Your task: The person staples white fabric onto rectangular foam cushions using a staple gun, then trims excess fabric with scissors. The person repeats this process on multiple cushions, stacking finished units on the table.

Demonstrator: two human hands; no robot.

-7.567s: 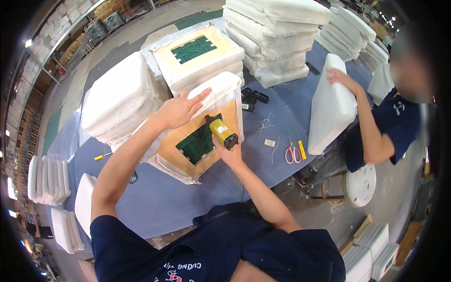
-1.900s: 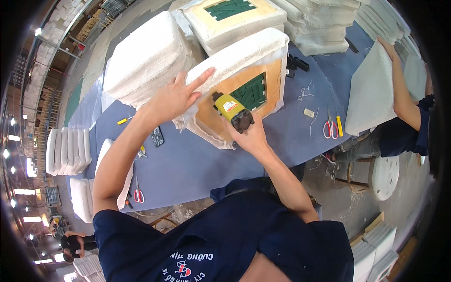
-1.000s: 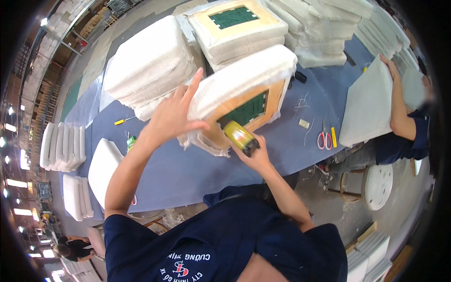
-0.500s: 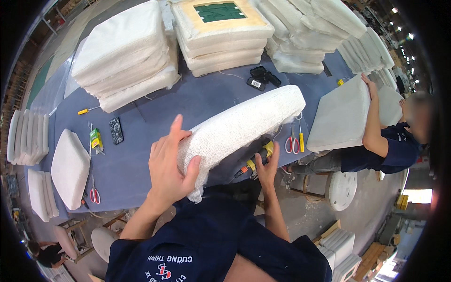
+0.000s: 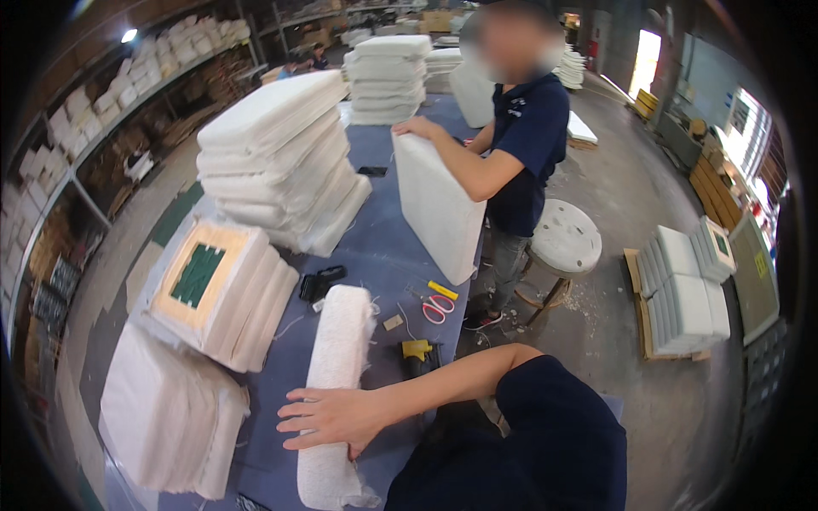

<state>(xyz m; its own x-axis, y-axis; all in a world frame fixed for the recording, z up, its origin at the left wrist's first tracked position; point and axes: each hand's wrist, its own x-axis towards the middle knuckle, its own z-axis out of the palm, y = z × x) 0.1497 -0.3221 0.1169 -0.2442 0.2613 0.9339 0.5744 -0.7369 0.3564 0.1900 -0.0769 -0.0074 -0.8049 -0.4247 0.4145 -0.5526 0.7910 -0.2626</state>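
A white fabric-covered cushion (image 5: 336, 341) stands on its long edge on the blue-grey table (image 5: 375, 255), with loose threads along its right side. My right hand (image 5: 328, 422) lies across its top toward the near end, fingers stretched out and spread, the thumb down by the right side. My left hand is out of view. Right of the cushion, by the table edge, is a black tool with yellow on it (image 5: 416, 351), partly hidden behind my forearm. Red-handled scissors (image 5: 438, 308) lie farther along, beside a yellow-handled tool (image 5: 443, 290).
White cushion stacks stand left (image 5: 170, 409) and farther back (image 5: 273, 162); one stack shows a wooden frame (image 5: 192, 277) on top. Black cases (image 5: 322, 281) lie near them. Across the table a co-worker (image 5: 532, 153) holds a cushion (image 5: 434, 204) upright. A round stool (image 5: 564, 237) stands on the floor.
The view has swung to the right, showing more of the co-worker and floor. My left hand has left the view. My right hand has come from beside the cushion onto its top.
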